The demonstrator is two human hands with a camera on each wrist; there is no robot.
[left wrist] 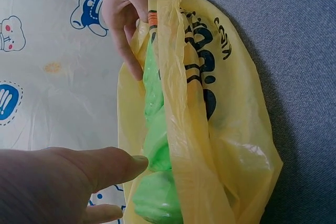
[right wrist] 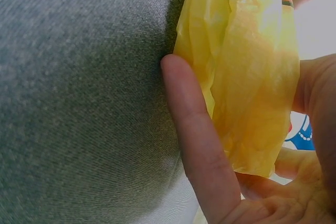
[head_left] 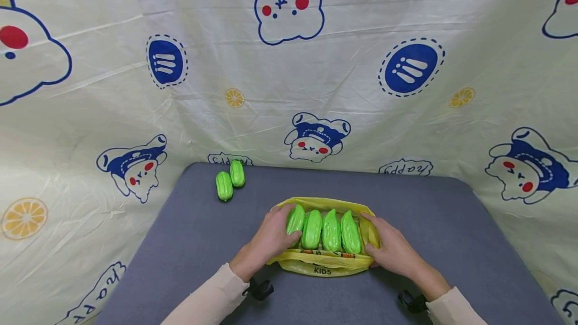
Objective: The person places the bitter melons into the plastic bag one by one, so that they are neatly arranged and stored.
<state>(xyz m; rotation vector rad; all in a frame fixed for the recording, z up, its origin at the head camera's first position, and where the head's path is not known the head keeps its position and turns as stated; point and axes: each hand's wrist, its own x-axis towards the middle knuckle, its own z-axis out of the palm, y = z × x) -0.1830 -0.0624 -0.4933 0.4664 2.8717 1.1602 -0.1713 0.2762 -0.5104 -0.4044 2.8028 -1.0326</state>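
Note:
A yellow plastic bag [head_left: 322, 267] printed "KIDS" lies on its side with its mouth spread. Several green, ridged bitter melons [head_left: 331, 230] sit side by side in the opening. At the bag's left end my left hand [head_left: 273, 232] spans the leftmost bitter melon [head_left: 295, 218], fingertips at its far end and thumb near its lower part. In the left wrist view that thumb tip meets a green melon [left wrist: 157, 142]. My right hand [head_left: 394, 245] grips the bag's right end, fingers at the far rim and thumb in front. One long finger lies along the yellow plastic [right wrist: 254, 87] in the right wrist view.
Two more green bitter melons, one nearer [head_left: 224, 186] and one farther [head_left: 237, 173], lie at the table's back left. The grey table [head_left: 203, 265] backs onto a white cartoon-print curtain [head_left: 352, 79]. Dark camera mounts [head_left: 262, 290] sit at the wrists.

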